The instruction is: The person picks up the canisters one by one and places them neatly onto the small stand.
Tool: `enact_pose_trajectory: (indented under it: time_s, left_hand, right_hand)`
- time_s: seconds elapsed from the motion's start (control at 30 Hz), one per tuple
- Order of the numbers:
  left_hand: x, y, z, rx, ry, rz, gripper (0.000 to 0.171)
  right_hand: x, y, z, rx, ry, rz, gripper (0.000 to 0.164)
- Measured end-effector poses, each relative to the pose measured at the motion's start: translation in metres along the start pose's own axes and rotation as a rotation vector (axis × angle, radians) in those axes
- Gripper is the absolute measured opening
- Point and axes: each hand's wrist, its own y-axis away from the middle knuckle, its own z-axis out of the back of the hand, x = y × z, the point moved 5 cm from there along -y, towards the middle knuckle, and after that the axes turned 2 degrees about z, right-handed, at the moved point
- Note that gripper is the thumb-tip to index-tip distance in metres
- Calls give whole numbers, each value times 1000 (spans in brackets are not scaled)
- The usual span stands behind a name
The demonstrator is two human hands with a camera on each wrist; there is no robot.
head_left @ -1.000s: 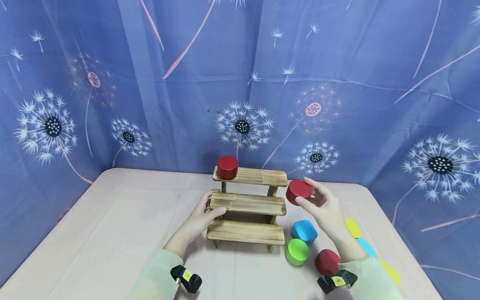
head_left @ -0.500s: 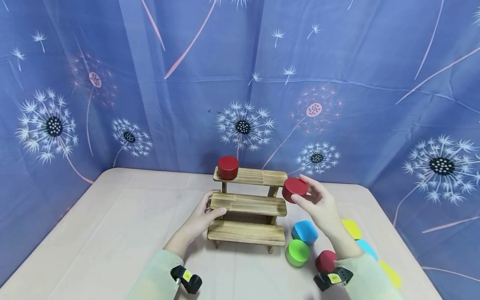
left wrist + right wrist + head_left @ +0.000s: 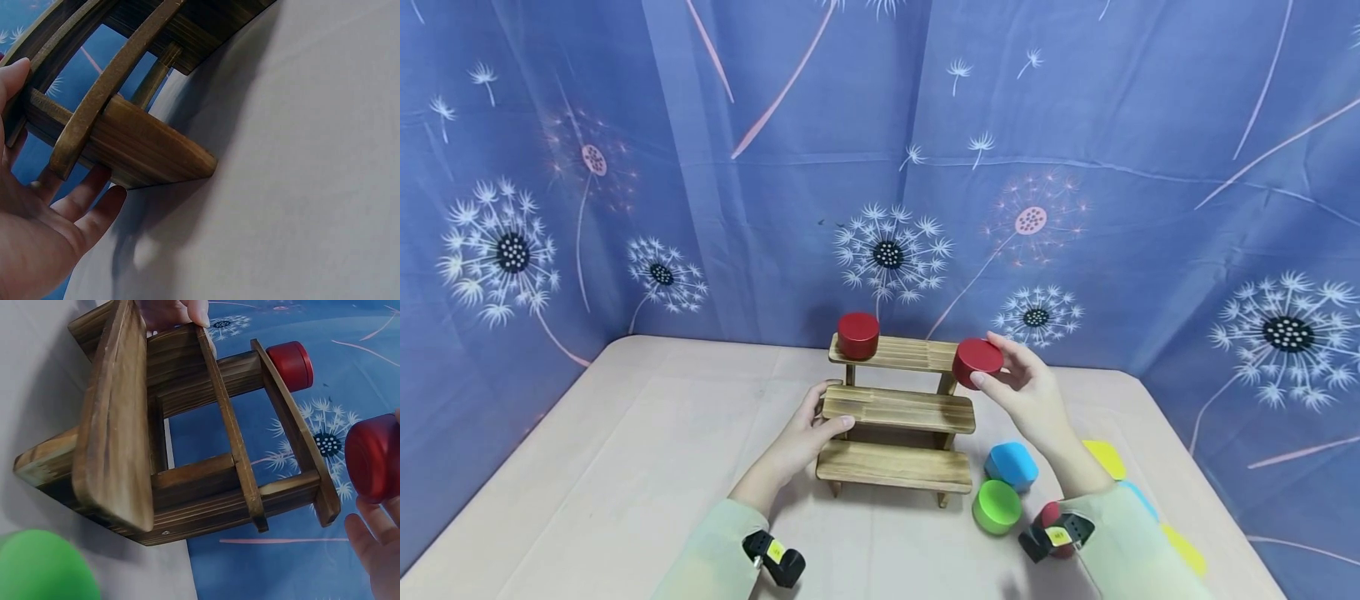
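A three-tier wooden display stand stands upright on the table. My left hand grips the left end of its middle shelf, thumb on top and fingers reaching under and behind, as the left wrist view shows. Between thumb and fingers my right hand holds a red round tin. That tin overlaps the right end of the top shelf in the head view; in the right wrist view a gap shows between the tin and the shelf. Another red round tin sits on the top shelf's left end.
Right of the stand lie a blue rounded-square tin and a green round tin. A third red tin is partly hidden by the right wrist's camera. Yellow pieces and a blue one lie beyond the right forearm. A blue dandelion-print curtain hangs behind.
My right hand has carried the red tin leftward and up, from beside the stand to the top shelf's right end. The left hand has stayed on the middle shelf.
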Motion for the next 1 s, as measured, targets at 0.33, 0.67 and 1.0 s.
enact_pose_trajectory:
  time_s: [0.33,0.67,1.0]
  left_hand:
    - [1,-1,0,-1,-11,3,64]
    - [2,-1,1,-7,-21,8,63]
    - [1,0,0,-7,-11,9,65]
  right_hand:
    - [4,-14,-12,61,43,-34,58]
    - [2,-26,-25,98,63,-83,59]
    - [4,-37,-37,103,46,-92,59]
